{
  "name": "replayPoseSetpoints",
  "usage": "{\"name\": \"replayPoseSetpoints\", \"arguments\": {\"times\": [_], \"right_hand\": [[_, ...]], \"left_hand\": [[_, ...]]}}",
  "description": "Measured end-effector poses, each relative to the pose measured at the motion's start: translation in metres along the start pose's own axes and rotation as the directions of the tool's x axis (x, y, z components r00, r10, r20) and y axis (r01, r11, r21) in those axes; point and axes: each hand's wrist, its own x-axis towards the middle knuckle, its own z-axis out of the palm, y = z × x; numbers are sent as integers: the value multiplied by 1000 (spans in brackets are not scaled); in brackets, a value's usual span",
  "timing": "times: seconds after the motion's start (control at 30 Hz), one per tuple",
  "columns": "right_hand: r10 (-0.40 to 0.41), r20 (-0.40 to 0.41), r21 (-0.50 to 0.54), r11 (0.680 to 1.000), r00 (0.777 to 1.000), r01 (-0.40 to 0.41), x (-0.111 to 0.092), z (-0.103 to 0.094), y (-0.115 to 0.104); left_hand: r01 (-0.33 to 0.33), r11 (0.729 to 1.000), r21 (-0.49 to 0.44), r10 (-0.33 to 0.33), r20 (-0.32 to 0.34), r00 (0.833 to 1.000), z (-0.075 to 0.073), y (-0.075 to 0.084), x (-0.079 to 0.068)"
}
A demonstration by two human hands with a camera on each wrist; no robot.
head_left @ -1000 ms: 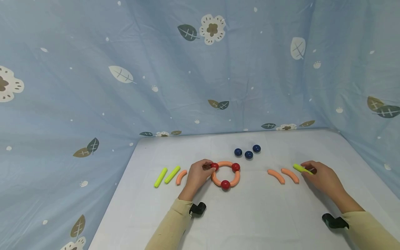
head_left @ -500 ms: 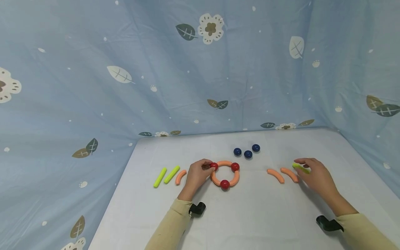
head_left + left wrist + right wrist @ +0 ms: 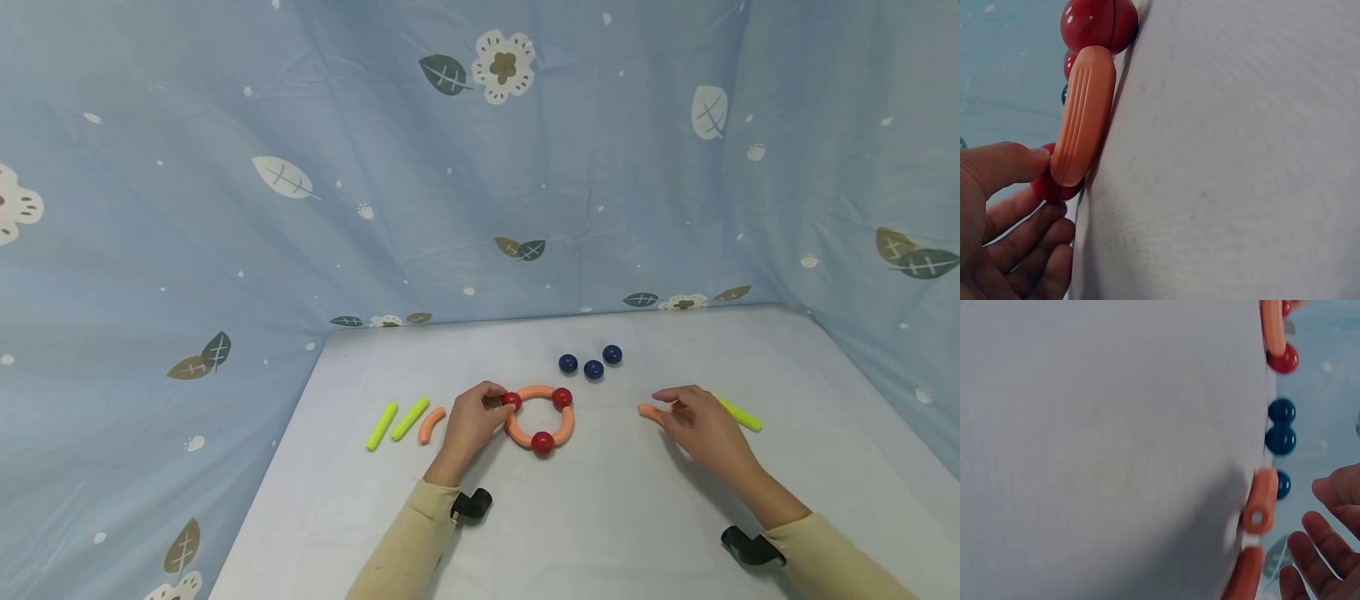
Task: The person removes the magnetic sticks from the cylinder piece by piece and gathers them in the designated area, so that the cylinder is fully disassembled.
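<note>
A ring of curved orange rods (image 3: pixel 535 390) and red balls lies mid-table. My left hand (image 3: pixel 468 425) pinches the ring's far-left red ball (image 3: pixel 512 402) between thumb and fingers; the left wrist view shows the ball (image 3: pixel 1055 190) beside a ridged curved rod (image 3: pixel 1084 119). Above two loose curved orange rods on the right hovers my right hand (image 3: pixel 708 433), hiding most of them in the head view. One rod's end (image 3: pixel 649 412) shows past the fingertips. In the right wrist view the fingers are apart, with nothing between them, near the holed rod (image 3: pixel 1261 500).
Behind the ring sit three dark blue balls (image 3: pixel 593 369). A yellow-green stick (image 3: pixel 741 414) lies beyond my right hand. Left of my left hand are two more yellow-green sticks (image 3: pixel 410 418) and a curved orange rod (image 3: pixel 431 425). A patterned blue curtain (image 3: pixel 420 208) borders the table.
My right hand has let go of the yellow-green stick, which now lies on the table, and moved left over the loose orange rods. My left hand stays at the red ball.
</note>
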Motion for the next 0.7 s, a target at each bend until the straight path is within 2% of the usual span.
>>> {"name": "replayPoseSetpoints", "arguments": {"times": [0.2,0.33,0.57,0.7], "right_hand": [[-27,49,-1,1000,998,27,1,13,-16],[-15,107,24,1000,994,12,2,23,-24],[-17,202,49,999,979,7,4,42,-46],[-35,249,71,997,968,18,4,50,-59]], "left_hand": [[2,1000,29,-2,0,1000,-1,2,-4],[2,998,58,-2,2,1000,-3,3,-7],[18,994,105,-23,47,999,-5,7,-15],[-34,992,124,23,87,996,-6,9,-18]]}}
